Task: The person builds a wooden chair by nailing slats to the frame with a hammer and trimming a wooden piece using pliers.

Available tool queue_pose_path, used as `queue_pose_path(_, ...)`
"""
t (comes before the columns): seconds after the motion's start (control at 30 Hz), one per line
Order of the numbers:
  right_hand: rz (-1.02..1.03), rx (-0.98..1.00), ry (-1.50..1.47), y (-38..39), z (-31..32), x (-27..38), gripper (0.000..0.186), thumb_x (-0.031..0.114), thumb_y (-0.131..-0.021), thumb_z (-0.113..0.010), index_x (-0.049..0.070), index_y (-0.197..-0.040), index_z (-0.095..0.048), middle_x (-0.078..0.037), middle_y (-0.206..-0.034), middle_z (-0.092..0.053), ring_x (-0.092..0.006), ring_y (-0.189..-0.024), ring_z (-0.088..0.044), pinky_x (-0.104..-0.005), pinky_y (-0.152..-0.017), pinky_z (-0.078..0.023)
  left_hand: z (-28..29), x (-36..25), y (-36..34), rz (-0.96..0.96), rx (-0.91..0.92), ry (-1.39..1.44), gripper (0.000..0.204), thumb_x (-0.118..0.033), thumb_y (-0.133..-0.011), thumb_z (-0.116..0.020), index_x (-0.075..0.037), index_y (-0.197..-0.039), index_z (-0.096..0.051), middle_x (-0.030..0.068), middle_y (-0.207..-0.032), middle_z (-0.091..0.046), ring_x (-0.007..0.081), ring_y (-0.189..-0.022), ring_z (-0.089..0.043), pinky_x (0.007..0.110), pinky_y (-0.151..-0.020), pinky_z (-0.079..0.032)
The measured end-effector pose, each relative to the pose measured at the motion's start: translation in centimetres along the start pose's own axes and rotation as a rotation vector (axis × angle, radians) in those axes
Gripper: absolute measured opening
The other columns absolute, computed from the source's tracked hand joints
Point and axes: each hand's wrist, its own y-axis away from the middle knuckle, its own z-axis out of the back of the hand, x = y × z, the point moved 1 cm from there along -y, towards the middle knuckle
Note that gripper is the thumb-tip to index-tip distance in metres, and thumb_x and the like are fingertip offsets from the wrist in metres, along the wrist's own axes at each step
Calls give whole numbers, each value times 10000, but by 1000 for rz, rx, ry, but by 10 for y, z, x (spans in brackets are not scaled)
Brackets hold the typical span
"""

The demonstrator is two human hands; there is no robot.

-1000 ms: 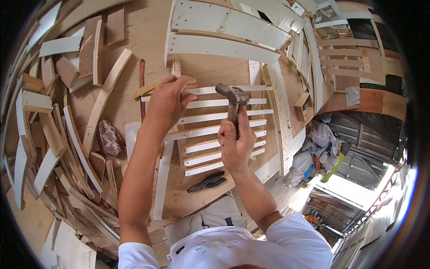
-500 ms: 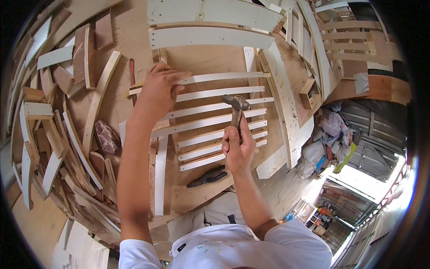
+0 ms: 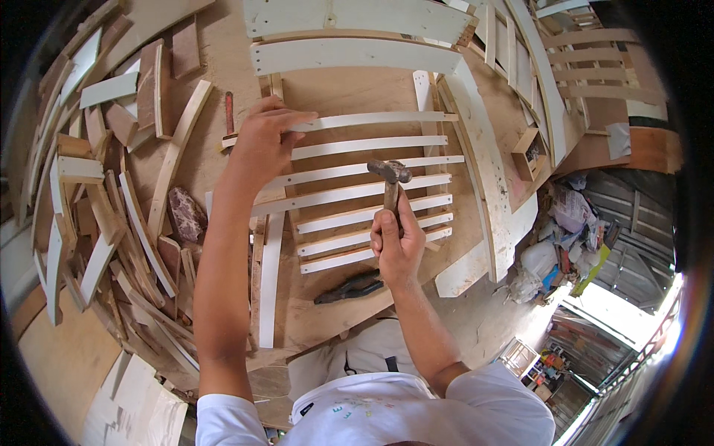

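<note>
My right hand is wrapped round the handle of a hammer, whose metal head is raised over the middle slats. At the far left of a slatted wooden frame, my left hand grips the left end of the farthest white slat, fingers over its top and thumb below. Whether those fingers also hold something small is hidden. Several more white slats lie in a row nearer to me, with small dark nail marks near some ends. They cross uprights at the left and right, one of them white.
Pliers with dark handles lie near the table's front edge. Wood offcuts pile up at the left, beside a reddish stone-like lump. A red-handled tool lies past my left hand. A small wooden box stands at the right.
The whole view has shifted slightly. Both hands keep nearly the same places, the left on the farthest slat and the right holding up the hammer.
</note>
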Motion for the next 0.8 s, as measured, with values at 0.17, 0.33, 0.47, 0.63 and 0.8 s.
queue_pose_path(0.17,72,19,111,20,6,7,556,342,-1096,-584,-9,-1525,-536,-1,-739,-606,-54,-578,-520,-233,-525,-446,9,-10,14,-184,-195,-4,511,30,-853,-782,-131,-1335,-729,113,-1274,-755,323,-1276,-656,453,-1187,-454)
queue_pose_path(0.33,167,111,359,84,42,7,436,238,-1057,-607,-26,-1404,-611,-33,-726,-600,-101,-611,-553,-278,-549,-446,-7,-54,101,-214,-580,-51,492,49,-883,-728,-72,-1358,-688,161,-1303,-722,381,-1253,-659,483,-1114,-485)
queue_pose_path(0.47,28,318,554,142,68,7,450,247,-1013,-660,8,-1393,-632,-265,-1161,-730,-420,-1064,-721,-434,-915,-557,-58,-109,238,136,-609,57,323,50,-886,-701,-42,-1190,-756,186,-1170,-752,396,-1159,-693,449,-1038,-525)
queue_pose_path(0.63,218,492,563,164,101,-24,379,264,-1006,-677,28,-1303,-683,-244,-1004,-734,-408,-922,-722,-446,-809,-554,-139,-148,362,432,-331,384,169,-60,-977,-694,-17,-1122,-770,142,-1064,-794,268,-1006,-760,369,-908,-575)
queue_pose_path(0.8,393,689,615,160,129,-18,346,258,-996,-679,51,-1273,-702,-240,-1070,-738,-453,-982,-696,-478,-843,-554,-175,-158,404,658,-434,411,201,-144,-1015,-701,-24,-1158,-777,119,-1027,-811,151,-935,-761,316,-843,-587)
